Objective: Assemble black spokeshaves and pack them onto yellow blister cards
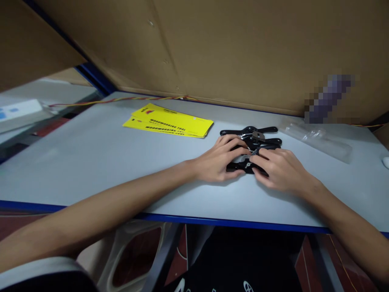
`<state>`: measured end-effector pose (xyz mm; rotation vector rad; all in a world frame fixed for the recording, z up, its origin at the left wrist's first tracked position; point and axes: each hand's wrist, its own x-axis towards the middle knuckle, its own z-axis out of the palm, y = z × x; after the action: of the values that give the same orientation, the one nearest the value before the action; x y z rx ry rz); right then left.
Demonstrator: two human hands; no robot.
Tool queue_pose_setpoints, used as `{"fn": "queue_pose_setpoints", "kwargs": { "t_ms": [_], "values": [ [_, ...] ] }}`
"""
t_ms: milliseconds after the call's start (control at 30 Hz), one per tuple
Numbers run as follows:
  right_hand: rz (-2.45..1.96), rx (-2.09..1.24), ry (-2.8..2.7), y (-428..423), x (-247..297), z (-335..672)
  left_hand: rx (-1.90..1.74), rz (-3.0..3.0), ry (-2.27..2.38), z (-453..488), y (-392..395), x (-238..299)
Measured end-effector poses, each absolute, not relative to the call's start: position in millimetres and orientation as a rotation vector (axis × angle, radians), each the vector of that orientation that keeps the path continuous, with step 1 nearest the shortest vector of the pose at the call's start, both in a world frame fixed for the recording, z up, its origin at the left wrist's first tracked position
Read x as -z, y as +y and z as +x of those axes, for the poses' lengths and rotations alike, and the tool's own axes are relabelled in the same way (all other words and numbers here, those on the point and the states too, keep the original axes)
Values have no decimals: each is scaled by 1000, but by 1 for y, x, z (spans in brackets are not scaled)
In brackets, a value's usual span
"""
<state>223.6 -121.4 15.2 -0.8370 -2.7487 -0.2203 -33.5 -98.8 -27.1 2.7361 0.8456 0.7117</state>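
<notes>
Several black spokeshaves lie close together on the table, and the rearmost spokeshave (249,130) shows its two wing handles and a dull metal cap. My left hand (219,160) rests over the left handles of the nearer ones, fingers bent around them and thumb against the front spokeshave (247,167). From the other side, my right hand (278,168) grips the right handles of the same nearer tools. The fingertips of both hands almost meet over the middle. Palms and fingers hide much of these spokeshaves, so how they touch each other cannot be made out.
Yellow printed cards (170,121) lie stacked left of the tools. A clear plastic bag (322,142) is at the right. Behind stands a cardboard wall (212,52), with a twisted wire (136,98) along its foot. The table's blue edge (212,221) faces me.
</notes>
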Motion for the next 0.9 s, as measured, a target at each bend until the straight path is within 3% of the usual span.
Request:
{"fn": "queue_pose_setpoints", "kwargs": {
  "t_ms": [333,900],
  "values": [
    [-685,42,-2857,-125,-14,221,-739,2752,803,-33,-99,26],
    [-688,103,-2736,-117,-12,228,-704,2741,775,-35,-98,23]
  ]
}}
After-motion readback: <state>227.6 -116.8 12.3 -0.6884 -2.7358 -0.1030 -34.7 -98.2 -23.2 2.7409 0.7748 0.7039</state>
